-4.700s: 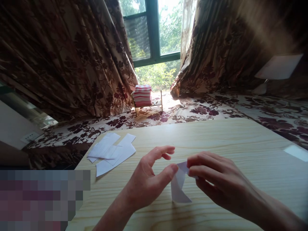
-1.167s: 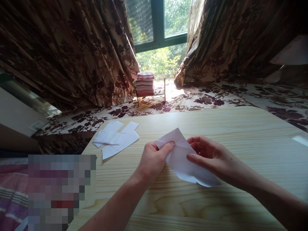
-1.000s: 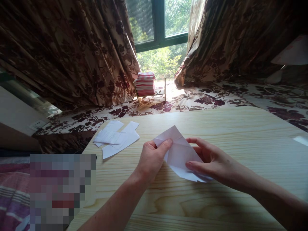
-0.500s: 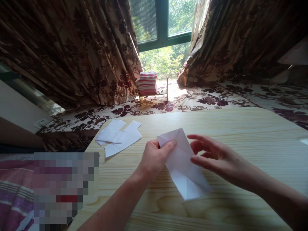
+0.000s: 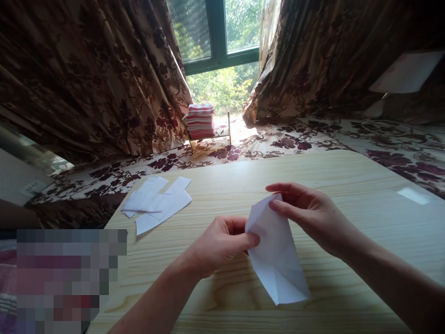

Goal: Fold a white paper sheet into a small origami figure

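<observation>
A folded sheet of white paper (image 5: pixel 274 250) is held above the wooden table (image 5: pixel 167 278), its crease lines showing near the lower end. My left hand (image 5: pixel 225 243) pinches its left edge, thumb on the face and fingers behind. At the top right corner my right hand (image 5: pixel 306 213) is closed on the paper between thumb and fingers, the index finger stretched out above the edge. Fingers behind the sheet are partly hidden.
Several loose white papers (image 5: pixel 163 204) overlap at the table's left side. Beyond the table, a small stand bears a stack of red-and-white striped cloths (image 5: pixel 200 121) before the window. A lamp (image 5: pixel 405 74) stands at the back right.
My right hand has gone from apart beside the paper to gripping its top corner. My left hand's hold is now lower on the left edge. The view has turned slightly right.
</observation>
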A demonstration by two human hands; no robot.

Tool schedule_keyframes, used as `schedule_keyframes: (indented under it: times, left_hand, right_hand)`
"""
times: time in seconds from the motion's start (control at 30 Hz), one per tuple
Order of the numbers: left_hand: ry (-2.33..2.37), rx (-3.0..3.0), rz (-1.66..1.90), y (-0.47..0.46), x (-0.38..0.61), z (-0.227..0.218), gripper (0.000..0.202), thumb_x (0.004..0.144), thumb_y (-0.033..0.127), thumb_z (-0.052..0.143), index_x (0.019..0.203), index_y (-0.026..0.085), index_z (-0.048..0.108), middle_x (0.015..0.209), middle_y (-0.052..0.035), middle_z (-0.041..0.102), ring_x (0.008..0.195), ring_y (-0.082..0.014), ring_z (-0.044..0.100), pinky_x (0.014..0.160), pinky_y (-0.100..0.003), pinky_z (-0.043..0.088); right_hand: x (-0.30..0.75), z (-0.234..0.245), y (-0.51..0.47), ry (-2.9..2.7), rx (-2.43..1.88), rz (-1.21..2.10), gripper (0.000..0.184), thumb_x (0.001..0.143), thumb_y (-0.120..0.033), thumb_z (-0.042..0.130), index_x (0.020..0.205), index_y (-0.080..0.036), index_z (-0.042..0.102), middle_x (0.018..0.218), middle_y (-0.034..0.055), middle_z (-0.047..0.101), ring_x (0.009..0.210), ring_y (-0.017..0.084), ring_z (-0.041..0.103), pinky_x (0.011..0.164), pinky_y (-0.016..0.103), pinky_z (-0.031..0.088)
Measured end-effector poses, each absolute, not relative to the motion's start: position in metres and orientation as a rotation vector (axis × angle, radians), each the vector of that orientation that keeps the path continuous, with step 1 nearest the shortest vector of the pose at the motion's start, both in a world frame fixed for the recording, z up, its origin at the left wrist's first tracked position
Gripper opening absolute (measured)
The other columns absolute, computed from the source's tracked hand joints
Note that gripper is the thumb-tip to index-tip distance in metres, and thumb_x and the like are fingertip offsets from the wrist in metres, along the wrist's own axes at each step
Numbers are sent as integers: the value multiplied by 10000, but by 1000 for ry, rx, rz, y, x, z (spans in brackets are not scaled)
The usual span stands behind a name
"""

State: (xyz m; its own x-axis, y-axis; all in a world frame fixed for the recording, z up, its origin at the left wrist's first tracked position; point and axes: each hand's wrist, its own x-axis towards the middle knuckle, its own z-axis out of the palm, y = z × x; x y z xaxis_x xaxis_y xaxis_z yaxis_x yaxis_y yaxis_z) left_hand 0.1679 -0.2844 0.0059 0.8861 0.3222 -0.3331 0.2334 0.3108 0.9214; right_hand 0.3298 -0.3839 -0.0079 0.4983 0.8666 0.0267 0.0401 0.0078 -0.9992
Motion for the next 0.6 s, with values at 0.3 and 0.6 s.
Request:
schedule_keyframes:
  times: [0.3,0.6]
  left_hand:
    - [578,1301,217,-284,169,-1,180,699,245,664,801,100,698,702,-40,637,692,-140,548,679,-260,424]
    - [734,1584,470,-281,170,-13,210,783,291,554,710,109,630,592,3,530,564,-109,468,525,-224,358]
  right_hand:
    - [324,-6,-386,-909,-1349,1000,283,761,-347,664,1003,-205,624,906,35,687,837,179,624,696,259,498]
    - [319,-19,-386,-1151,-1601,936,204,803,-345,563,874,-170,640,780,33,677,685,167,608,562,248,455]
